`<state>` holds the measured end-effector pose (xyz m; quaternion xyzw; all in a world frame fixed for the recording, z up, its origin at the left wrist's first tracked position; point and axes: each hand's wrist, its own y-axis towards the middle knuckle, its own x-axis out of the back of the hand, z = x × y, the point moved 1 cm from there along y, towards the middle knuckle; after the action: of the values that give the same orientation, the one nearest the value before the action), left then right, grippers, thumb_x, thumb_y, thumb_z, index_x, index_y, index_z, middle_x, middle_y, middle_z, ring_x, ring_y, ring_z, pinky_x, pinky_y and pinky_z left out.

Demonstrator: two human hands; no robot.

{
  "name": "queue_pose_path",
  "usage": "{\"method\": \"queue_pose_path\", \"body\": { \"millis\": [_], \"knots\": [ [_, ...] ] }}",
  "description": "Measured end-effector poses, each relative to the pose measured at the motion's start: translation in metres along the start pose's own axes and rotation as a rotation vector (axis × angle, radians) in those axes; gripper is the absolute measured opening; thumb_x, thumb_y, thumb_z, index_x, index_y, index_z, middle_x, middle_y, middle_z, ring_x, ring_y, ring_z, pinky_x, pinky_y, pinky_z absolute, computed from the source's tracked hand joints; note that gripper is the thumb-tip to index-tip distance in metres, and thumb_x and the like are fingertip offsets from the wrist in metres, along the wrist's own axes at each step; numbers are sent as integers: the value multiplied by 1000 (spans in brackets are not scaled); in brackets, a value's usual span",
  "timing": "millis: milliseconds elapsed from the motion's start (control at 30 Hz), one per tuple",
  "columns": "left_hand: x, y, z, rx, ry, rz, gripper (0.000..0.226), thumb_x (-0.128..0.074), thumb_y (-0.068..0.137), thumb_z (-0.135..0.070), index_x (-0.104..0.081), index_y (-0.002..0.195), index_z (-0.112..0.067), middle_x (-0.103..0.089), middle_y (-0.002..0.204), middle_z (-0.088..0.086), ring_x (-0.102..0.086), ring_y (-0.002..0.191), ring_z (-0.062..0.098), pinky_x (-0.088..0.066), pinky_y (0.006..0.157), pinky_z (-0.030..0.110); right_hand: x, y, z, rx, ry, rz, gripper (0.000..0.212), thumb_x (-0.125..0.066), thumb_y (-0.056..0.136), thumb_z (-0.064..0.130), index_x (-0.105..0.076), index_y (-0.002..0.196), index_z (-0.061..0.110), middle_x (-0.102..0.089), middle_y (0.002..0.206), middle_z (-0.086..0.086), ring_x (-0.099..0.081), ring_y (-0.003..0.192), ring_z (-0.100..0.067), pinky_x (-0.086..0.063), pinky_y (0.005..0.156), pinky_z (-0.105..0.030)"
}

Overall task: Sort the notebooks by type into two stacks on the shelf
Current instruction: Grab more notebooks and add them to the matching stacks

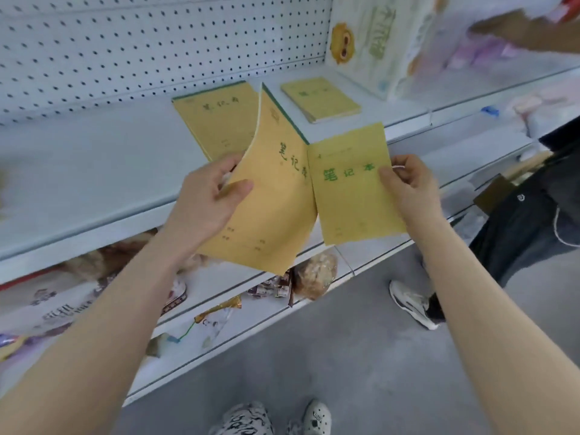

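Fingers of the left hand (207, 196) grip the large notebook (273, 202) at its left edge; those of the right hand (411, 186) pinch the small notebook (351, 199) at its right edge. Both notebooks are held over the front edge of the shelf (94, 171).

white pegboard wall (125, 42) behind the top shelf (94, 171), snack packets (314, 274) on the lower shelf (251, 312), plain grey floor (361, 356), soft even light.

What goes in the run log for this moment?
left hand: grips large yellow paper notebook | right hand: pinches small yellow paper notebook | white shelf: large-notebook stack left, small-notebook stack right
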<state>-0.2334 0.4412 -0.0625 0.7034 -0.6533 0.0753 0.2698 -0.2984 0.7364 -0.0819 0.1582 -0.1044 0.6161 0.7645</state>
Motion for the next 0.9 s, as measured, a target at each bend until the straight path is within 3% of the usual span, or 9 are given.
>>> {"method": "queue_pose_path", "body": {
  "millis": [100, 200, 333, 433, 567, 667, 900],
  "knots": [
    [17, 21, -11, 2, -38, -109, 28, -55, 87, -21, -56, 108, -40, -64, 103, -18, -62, 97, 10, -50, 88, 40, 0, 40, 19, 24, 34, 66, 7, -61, 83, 28, -62, 86, 34, -68, 73, 11, -60, 71, -13, -49, 67, -32],
    [38, 49, -16, 7, -79, -219, 32, -53, 88, -19, -53, 107, -45, -64, 109, -9, -62, 102, 23, -50, 90, 56, -7, 80, 35, 55, 73, 112, 20, -61, 78, 32, -63, 97, 27, -72, 84, 3, -64, 76, -17, -50, 70, -36],
    [57, 89, -12, -5, -156, -313, 40, -45, 94, -2, -46, 123, -30, -68, 107, -7, -67, 92, 16, -56, 85, 46, -27, 126, 49, 118, 86, 130, 17, -62, 85, 24, -62, 102, 20, -71, 83, 0, -66, 76, -19, -55, 71, -40],
    [65, 116, -5, -13, -171, -344, 45, -42, 95, 0, -43, 132, -24, -67, 115, 0, -67, 98, 21, -56, 86, 46, -44, 156, 53, 122, 57, 126, 8, -61, 92, 18, -61, 100, 20, -69, 82, 3, -65, 73, -18, -56, 73, -42],
    [70, 145, 5, 5, -199, -368, 45, -41, 96, 1, -44, 133, -25, -68, 109, -8, -67, 98, 13, -58, 80, 37, -61, 196, 58, 94, 24, 126, 9, -61, 92, 20, -62, 101, 18, -69, 85, 0, -66, 76, -20, -57, 76, -43],
    [70, 161, 8, 19, -217, -376, 44, -42, 97, 1, -44, 134, -23, -69, 106, -10, -68, 95, 12, -57, 73, 29, -71, 230, 63, 82, -30, 128, 3, -62, 88, 25, -64, 90, 25, -71, 94, -3, -68, 87, -25, -57, 83, -48],
    [65, 179, 13, 66, -214, -447, 46, -43, 96, 2, -44, 136, -22, -69, 110, -2, -69, 96, 18, -57, 72, 31, -98, 298, 65, 104, -312, 288, 18, -58, 93, 27, -62, 110, 22, -65, 110, -1, -61, 88, -19, -47, 80, -32]
  ]
}}
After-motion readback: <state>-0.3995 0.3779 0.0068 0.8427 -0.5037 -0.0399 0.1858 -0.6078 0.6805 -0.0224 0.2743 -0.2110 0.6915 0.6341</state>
